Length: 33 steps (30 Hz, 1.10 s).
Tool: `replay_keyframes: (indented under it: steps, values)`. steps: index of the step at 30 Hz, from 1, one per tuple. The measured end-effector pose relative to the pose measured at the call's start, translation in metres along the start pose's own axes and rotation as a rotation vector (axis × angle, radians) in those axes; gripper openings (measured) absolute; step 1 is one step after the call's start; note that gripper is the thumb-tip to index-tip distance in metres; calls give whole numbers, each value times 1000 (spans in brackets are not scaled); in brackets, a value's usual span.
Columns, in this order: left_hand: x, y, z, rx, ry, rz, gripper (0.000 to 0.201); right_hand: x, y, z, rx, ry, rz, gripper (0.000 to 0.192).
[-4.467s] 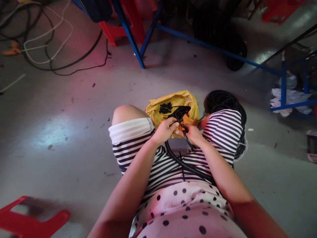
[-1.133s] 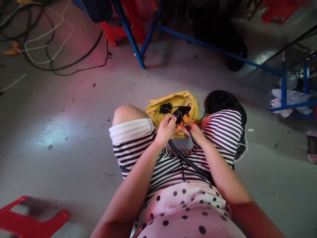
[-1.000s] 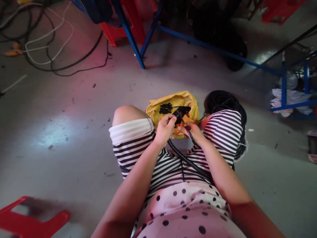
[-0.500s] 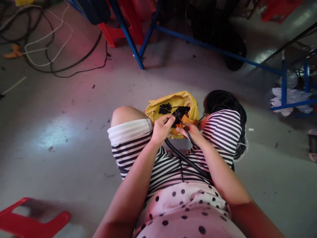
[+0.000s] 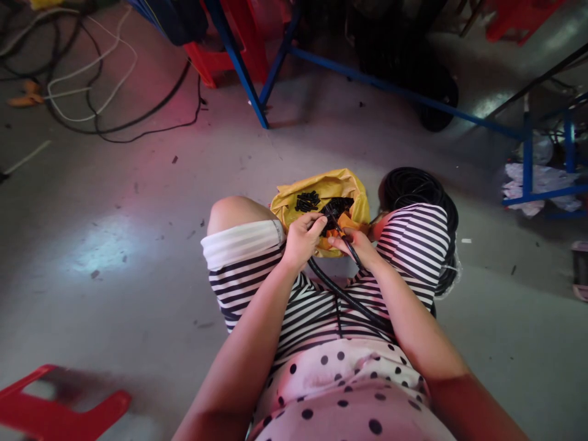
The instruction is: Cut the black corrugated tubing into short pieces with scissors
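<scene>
I sit with striped shorts over my knees. My left hand (image 5: 301, 240) grips the end of a black corrugated tube (image 5: 342, 295) that runs back across my lap. My right hand (image 5: 356, 244) pinches a thin black cable (image 5: 345, 240) at the tube's mouth, where a small black connector shows between my fingertips. Both hands hover just above a yellow bag (image 5: 321, 187) on the floor between my knees, which holds several short black pieces (image 5: 307, 200).
A coil of black tube (image 5: 416, 187) lies behind my right knee. Blue metal frame legs (image 5: 239, 64) stand ahead, with red stools (image 5: 215, 55) behind them. Loose cables (image 5: 92, 92) sprawl at far left. A red stool (image 5: 55, 407) sits at lower left on the grey floor.
Over the last second the hands stay together at the tube's end with only small finger shifts. Since 4.5 s ago both hands have risen slightly toward the bag.
</scene>
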<state>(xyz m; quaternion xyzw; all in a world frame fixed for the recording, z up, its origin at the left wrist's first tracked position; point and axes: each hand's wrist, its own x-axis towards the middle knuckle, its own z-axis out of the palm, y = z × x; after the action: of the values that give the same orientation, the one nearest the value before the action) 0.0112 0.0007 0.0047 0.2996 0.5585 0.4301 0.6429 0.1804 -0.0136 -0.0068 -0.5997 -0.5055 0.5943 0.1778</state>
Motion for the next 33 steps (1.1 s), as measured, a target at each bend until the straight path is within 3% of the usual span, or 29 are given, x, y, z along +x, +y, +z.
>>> replay_keyframes:
  steps: [20, 27, 33]
  values:
    - [-3, 2, 1, -4, -14, 0, 30, -5, -4, 0, -9, -22, -17, 41]
    - [1, -3, -1, 77, 22, 35, 29, -4, -6, 0, -133, 5, -23, 43]
    - [2, -5, -2, 120, 24, 64, 25, -2, 2, 0, -53, -22, -12, 43]
